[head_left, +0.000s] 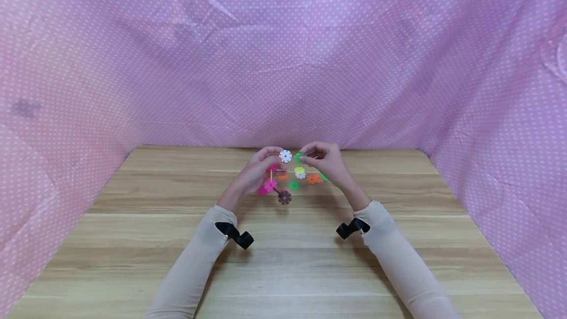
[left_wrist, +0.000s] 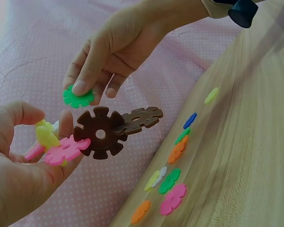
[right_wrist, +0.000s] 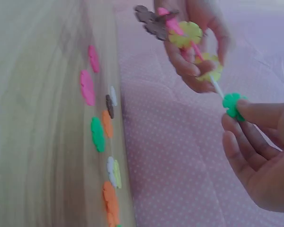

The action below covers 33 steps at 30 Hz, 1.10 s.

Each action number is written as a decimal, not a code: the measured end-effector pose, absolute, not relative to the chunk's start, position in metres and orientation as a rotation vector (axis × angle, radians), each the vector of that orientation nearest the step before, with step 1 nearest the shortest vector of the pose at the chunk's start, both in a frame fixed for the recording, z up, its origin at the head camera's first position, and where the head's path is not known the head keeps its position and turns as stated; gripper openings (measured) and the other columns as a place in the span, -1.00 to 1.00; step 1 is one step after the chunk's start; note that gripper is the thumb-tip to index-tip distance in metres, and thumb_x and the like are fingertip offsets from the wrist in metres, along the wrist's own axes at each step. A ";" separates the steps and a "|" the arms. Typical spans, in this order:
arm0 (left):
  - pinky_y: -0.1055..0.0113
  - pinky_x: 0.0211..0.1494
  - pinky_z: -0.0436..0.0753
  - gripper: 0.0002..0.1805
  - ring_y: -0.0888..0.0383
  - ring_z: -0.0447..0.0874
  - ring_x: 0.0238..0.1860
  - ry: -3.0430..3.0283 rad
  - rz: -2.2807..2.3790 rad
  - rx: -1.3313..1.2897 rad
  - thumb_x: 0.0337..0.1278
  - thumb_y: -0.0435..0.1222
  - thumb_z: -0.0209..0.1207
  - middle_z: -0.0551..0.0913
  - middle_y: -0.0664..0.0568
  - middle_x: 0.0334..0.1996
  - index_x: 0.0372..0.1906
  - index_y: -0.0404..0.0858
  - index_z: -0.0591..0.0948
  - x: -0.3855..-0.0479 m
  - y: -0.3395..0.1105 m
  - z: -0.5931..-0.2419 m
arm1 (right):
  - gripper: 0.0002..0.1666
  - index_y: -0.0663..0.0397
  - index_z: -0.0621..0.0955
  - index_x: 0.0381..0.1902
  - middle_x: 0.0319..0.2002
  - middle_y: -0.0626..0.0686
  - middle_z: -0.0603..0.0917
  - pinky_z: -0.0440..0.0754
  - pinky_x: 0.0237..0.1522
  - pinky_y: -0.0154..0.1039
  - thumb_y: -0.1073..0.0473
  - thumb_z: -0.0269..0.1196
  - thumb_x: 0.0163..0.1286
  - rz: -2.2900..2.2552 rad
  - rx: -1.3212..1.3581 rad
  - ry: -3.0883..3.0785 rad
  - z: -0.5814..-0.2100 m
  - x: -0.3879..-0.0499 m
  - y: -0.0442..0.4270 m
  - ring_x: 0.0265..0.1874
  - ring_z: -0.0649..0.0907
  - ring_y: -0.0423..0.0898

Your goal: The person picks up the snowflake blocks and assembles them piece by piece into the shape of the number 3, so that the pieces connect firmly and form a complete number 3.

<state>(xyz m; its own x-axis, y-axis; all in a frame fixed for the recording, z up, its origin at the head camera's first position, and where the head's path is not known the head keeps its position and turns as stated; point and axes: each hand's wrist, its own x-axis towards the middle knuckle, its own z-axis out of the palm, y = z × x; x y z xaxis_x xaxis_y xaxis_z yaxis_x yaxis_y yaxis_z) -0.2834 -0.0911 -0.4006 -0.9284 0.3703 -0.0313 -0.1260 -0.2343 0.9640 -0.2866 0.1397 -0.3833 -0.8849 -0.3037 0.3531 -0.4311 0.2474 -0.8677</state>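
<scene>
My left hand (head_left: pixel 250 176) grips a chain of slotted flower-shaped plastic discs, raised above the table. The chain runs from two brown discs (left_wrist: pixel 91 142) through pink (left_wrist: pixel 66 150) and yellow ones (right_wrist: pixel 185 34) to a white disc (head_left: pixel 285 156) at the far end. Between thumb and fingertips, my right hand (head_left: pixel 329 162) pinches a green disc (left_wrist: pixel 75 98). In the right wrist view the green disc is at the white disc's edge; I cannot tell whether their slots are joined. The left fingers partly cover the chain's middle.
Loose discs lie on the wooden table (head_left: pixel 283 270) beneath the hands, among them an orange one (head_left: pixel 313 178), a green one (right_wrist: pixel 97 134), a pink one (left_wrist: pixel 173 199) and a blue one (left_wrist: pixel 190 120). Pink dotted cloth (head_left: pixel 283 63) hangs behind and at both sides.
</scene>
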 end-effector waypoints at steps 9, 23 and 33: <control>0.37 -0.07 0.76 -0.70 0.19 0.74 -0.25 1.705 2.213 0.300 0.45 -0.41 0.02 0.69 0.09 -0.32 0.20 -0.24 0.44 -0.284 -0.090 -0.402 | -0.83 0.50 0.68 -0.19 -0.22 0.43 0.75 0.68 -0.29 -0.48 0.46 0.38 0.28 1.675 0.631 -2.343 -0.373 -0.271 0.129 -0.30 0.74 0.10; 0.08 0.25 0.69 -0.78 0.20 0.72 -0.24 1.670 2.238 0.274 0.46 -0.40 0.03 0.65 0.09 -0.24 0.10 -0.19 0.41 -0.284 -0.084 -0.405 | -0.87 0.50 0.69 -0.24 -0.25 0.42 0.75 0.71 -0.25 -0.40 0.47 0.38 0.27 1.681 0.645 -2.270 -0.368 -0.259 0.122 -0.33 0.74 0.00; -0.22 0.45 0.44 -0.87 0.23 0.71 -0.30 1.618 2.284 0.248 0.50 -0.39 0.00 0.66 0.12 -0.30 -0.01 -0.13 0.39 -0.283 -0.080 -0.406 | -0.89 0.40 0.73 -0.25 -0.27 0.34 0.77 0.75 -0.20 -0.16 0.44 0.41 0.26 1.641 0.654 -2.229 -0.394 -0.276 0.122 -0.32 0.71 -0.08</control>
<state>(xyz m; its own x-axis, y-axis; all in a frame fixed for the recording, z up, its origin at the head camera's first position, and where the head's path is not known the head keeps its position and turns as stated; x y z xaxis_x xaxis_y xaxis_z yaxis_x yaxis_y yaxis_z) -0.2831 -0.0800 -0.4058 -0.9303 0.3635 -0.0479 -0.1657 -0.3003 0.9393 -0.2758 0.1221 -0.3939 -0.8526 -0.1834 0.4894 -0.5218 0.2455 -0.8170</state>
